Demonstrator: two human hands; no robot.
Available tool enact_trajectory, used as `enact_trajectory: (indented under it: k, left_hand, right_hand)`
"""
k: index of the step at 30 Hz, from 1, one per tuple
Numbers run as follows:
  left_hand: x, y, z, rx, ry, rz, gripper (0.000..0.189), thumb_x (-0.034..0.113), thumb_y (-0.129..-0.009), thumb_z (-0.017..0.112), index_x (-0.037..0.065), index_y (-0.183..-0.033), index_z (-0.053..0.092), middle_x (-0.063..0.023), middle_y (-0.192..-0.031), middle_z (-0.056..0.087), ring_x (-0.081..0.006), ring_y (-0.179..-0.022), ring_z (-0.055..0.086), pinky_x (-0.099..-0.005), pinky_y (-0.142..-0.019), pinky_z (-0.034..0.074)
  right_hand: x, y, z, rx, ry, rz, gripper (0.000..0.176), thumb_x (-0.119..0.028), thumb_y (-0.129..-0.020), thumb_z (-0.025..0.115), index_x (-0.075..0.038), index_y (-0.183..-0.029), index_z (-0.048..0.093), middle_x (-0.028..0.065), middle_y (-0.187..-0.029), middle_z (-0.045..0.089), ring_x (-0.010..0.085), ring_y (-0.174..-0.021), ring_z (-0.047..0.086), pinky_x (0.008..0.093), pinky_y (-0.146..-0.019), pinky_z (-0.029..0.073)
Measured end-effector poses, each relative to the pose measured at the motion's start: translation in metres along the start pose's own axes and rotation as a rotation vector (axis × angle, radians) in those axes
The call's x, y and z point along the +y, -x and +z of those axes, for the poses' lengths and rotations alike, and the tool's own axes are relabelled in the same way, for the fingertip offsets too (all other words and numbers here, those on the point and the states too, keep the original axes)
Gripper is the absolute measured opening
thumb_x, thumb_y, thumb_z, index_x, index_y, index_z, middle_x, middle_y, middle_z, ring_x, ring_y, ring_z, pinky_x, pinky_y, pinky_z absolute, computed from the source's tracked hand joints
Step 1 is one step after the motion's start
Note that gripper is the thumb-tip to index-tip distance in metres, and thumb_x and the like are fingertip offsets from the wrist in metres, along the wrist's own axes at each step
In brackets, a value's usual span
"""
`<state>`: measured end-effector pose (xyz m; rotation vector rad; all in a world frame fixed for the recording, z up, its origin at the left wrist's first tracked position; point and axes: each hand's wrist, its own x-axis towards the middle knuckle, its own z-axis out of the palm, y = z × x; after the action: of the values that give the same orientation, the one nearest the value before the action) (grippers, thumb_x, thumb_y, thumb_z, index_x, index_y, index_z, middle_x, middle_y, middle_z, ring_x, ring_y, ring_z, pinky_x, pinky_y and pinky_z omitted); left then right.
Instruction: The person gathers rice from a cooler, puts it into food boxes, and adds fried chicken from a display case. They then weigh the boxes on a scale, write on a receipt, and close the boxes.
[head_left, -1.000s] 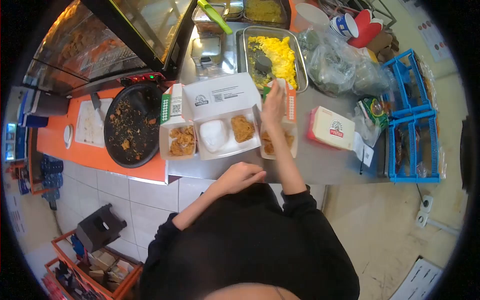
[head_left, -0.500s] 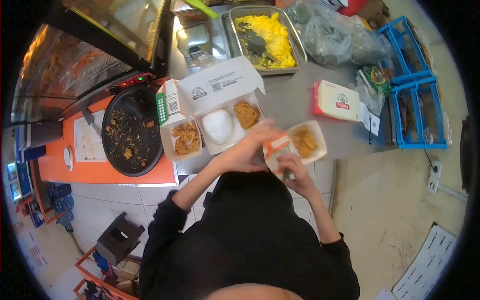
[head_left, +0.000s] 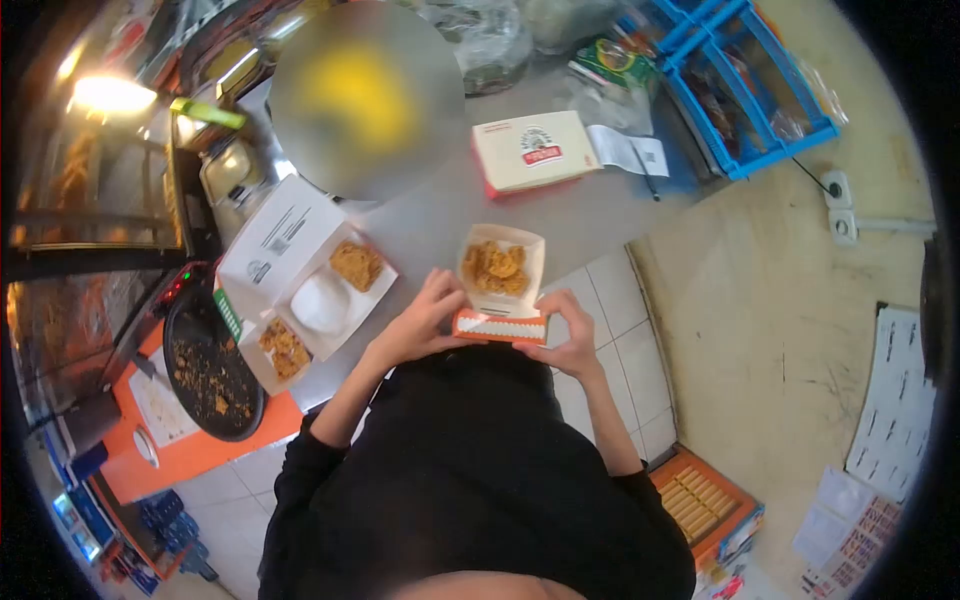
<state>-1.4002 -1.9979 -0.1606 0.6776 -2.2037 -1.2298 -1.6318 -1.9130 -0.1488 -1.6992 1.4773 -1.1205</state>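
Note:
A small open carton (head_left: pixel 519 246) with fried pieces (head_left: pixel 497 268) inside stands at the counter's front edge, its orange-edged lid toward my body. My left hand (head_left: pixel 428 316) grips the lid's left end, thumb and fingers on its edge. At the right end, my right hand (head_left: pixel 568 334) pinches the lid the same way. To the left, a large open box (head_left: pixel 278 238) holds a white wrapped lump (head_left: pixel 320 302) and a fried piece (head_left: pixel 356 265). A smaller carton with fried bits (head_left: pixel 285 349) adjoins it.
A closed cream and red box (head_left: pixel 534 152) lies behind the carton, beside a paper slip (head_left: pixel 630 151) with a pen. Blue baskets (head_left: pixel 745 95) stand at the back right. A black pan (head_left: pixel 213 375) with crumbs is at the left. A blurred round patch covers the yellow food.
The view has turned right. My left hand has come onto the small carton's lid, and the carton now faces me squarely with the lid held at both ends.

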Motion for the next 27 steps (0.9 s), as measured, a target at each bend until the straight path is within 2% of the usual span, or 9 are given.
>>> enact_trajectory:
  k: [6,8,10,12,14,16,19,25,27]
  left_hand:
    - [-0.019,-0.026,0.013,0.207,0.080,-0.487,0.035,0.026,-0.065,0.076,0.001,-0.083,0.059,-0.0096,-0.091,0.045,-0.0231,-0.092,0.043,-0.0332,-0.077,0.040]
    - [-0.042,-0.029,0.028,0.307,-0.016,-0.473,0.035,0.025,-0.067,0.076,0.001,-0.086,0.058,-0.0085,-0.098,0.042,-0.0205,-0.085,0.047,-0.0316,-0.077,0.041]
    - [-0.056,-0.033,0.034,0.338,0.013,-0.529,0.034,0.024,-0.073,0.072,0.001,-0.093,0.059,-0.0085,-0.116,0.037,-0.0218,-0.088,0.053,-0.0334,-0.084,0.043]
    - [-0.067,-0.038,0.038,0.329,0.184,-0.581,0.034,0.023,-0.076,0.069,0.000,-0.098,0.058,-0.0100,-0.124,0.035,-0.0232,-0.096,0.054,-0.0339,-0.085,0.044]
    - [-0.066,-0.044,0.037,0.314,0.342,-0.616,0.035,0.021,-0.078,0.067,-0.001,-0.103,0.057,-0.0111,-0.131,0.033,-0.0239,-0.101,0.054,-0.0338,-0.084,0.046]
    - [-0.056,-0.039,0.033,0.292,0.483,-0.641,0.036,0.018,-0.080,0.065,-0.003,-0.108,0.055,-0.0119,-0.136,0.031,-0.0238,-0.103,0.054,-0.0330,-0.080,0.047]
    - [-0.048,-0.022,0.038,0.361,0.595,-0.614,0.034,0.017,-0.078,0.067,-0.003,-0.103,0.056,-0.0184,-0.128,0.040,-0.0204,-0.097,0.057,-0.0296,-0.081,0.047]
    - [-0.031,0.018,0.047,0.393,0.744,-0.662,0.035,0.007,-0.079,0.065,-0.004,-0.108,0.050,-0.0128,-0.103,0.058,-0.0190,-0.095,0.057,-0.0298,-0.078,0.049]
    - [-0.024,0.023,0.045,0.442,0.778,-0.661,0.027,0.005,-0.078,0.065,-0.003,-0.100,0.052,-0.0122,-0.094,0.061,-0.0173,-0.085,0.060,-0.0291,-0.074,0.051]
  right_hand:
    - [0.026,-0.037,-0.004,0.061,0.064,0.281,0.044,-0.039,-0.063,0.075,-0.005,-0.076,0.051,0.0093,-0.073,0.051,0.0254,-0.067,0.051,0.0335,-0.067,0.042]
    - [0.043,-0.047,0.001,0.091,0.028,0.412,0.045,-0.044,-0.067,0.071,-0.003,-0.074,0.054,0.0079,-0.069,0.050,0.0240,-0.064,0.048,0.0341,-0.071,0.042]
    - [0.083,-0.044,0.019,0.292,0.344,0.213,0.034,-0.032,-0.071,0.071,-0.003,-0.073,0.055,0.0045,-0.069,0.053,0.0159,-0.063,0.049,0.0272,-0.063,0.040]
    - [0.090,-0.047,0.026,0.360,0.142,0.323,0.027,-0.025,-0.073,0.071,-0.003,-0.073,0.056,0.0019,-0.069,0.054,0.0105,-0.062,0.048,0.0230,-0.059,0.039]
    - [0.075,-0.054,0.031,0.265,-0.607,0.700,0.026,-0.024,-0.074,0.071,-0.003,-0.074,0.057,0.0000,-0.069,0.053,0.0078,-0.062,0.046,0.0216,-0.059,0.039]
    - [0.061,-0.053,0.024,0.200,-0.640,0.669,0.027,-0.025,-0.071,0.073,-0.002,-0.074,0.058,0.0021,-0.070,0.057,0.0072,-0.063,0.051,0.0205,-0.057,0.041]
    - [0.036,-0.050,0.020,0.173,-0.623,0.625,0.025,-0.022,-0.071,0.073,-0.002,-0.073,0.058,0.0023,-0.067,0.058,0.0067,-0.061,0.053,0.0196,-0.056,0.042]
    - [0.028,-0.032,0.041,0.181,-0.765,0.716,0.029,-0.026,-0.075,0.070,-0.004,-0.081,0.054,0.0034,-0.070,0.058,0.0073,-0.063,0.054,0.0208,-0.056,0.043]
    - [0.024,-0.028,0.041,0.135,-0.723,0.704,0.030,-0.030,-0.079,0.065,-0.005,-0.088,0.050,0.0031,-0.070,0.056,0.0075,-0.063,0.053,0.0221,-0.055,0.042]
